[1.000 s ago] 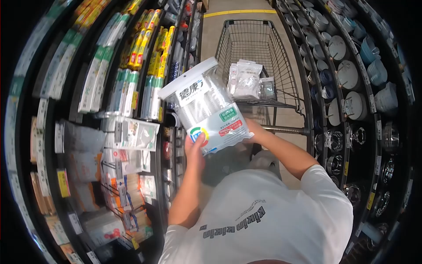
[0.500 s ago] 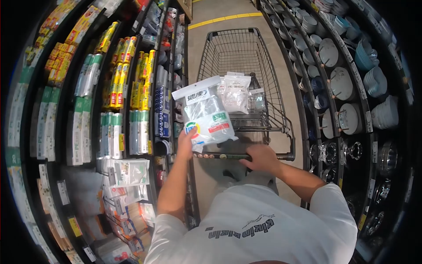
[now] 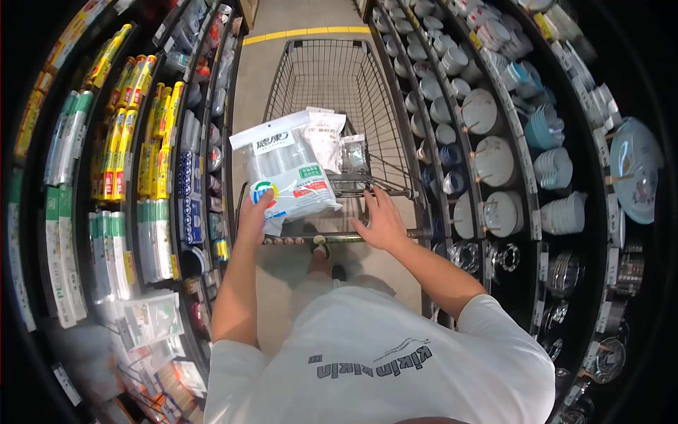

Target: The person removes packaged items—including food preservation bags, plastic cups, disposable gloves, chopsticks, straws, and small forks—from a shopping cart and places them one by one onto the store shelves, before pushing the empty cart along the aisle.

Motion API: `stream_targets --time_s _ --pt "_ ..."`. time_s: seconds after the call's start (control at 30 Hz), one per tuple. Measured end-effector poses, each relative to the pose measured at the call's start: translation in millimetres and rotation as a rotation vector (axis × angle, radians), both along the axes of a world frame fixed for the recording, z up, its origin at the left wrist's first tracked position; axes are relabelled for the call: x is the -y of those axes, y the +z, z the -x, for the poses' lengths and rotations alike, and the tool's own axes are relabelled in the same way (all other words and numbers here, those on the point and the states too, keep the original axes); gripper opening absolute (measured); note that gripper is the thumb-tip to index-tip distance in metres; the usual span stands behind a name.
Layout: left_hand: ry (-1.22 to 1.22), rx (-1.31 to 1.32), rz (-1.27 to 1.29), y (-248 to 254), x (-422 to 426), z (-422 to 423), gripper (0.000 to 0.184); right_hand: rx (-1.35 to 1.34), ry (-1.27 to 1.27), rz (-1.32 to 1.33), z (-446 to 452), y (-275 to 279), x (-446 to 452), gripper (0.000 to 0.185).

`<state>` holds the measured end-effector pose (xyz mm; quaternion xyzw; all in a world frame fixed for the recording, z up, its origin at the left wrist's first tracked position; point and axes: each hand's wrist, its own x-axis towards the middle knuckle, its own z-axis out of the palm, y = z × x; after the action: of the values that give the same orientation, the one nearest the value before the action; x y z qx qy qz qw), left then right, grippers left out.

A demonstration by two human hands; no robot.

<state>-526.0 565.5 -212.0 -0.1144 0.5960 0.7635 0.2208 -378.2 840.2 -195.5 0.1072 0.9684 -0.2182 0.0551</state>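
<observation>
Plastic package (image 3: 282, 168), left of centre: grasped near lower-left corner in left hand (image 3: 253, 216), seemingly a holding step; steady grip needed for any shift. Near centre, right hand (image 3: 382, 220), fingers spread, nothing grasped, by cart handle (image 3: 346, 238), contact uncertain.

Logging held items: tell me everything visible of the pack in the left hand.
The pack looks like glossy plastic: a white header with dark lettering, a clear window onto pale contents, green and red patches, and a multicoloured ring lower down. It is tilted, printed front toward the wearer, gripped near its lower left by the left hand. Whether it touches the cart is unclear.
</observation>
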Motion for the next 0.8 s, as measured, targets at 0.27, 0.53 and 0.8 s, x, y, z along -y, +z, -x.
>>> stream_targets --time_s 0.27,0.53,0.8 --pt "0.014 -0.046 -0.122 -13.1 -48.2 76.3 0.029 0.029 0.065 -0.028 94.1 -1.3 -59.7 0.069" --pt "0.001 0.015 -0.175 -12.6 -85.2 168.9 0.028 0.030 0.076 -0.022 198.1 -5.0 -106.3 0.068" --pt "0.024 0.052 -0.207 -7.3 -104.2 263.1 0.032 -0.158 0.014 -0.037 307.5 -12.8 -123.3 0.056"
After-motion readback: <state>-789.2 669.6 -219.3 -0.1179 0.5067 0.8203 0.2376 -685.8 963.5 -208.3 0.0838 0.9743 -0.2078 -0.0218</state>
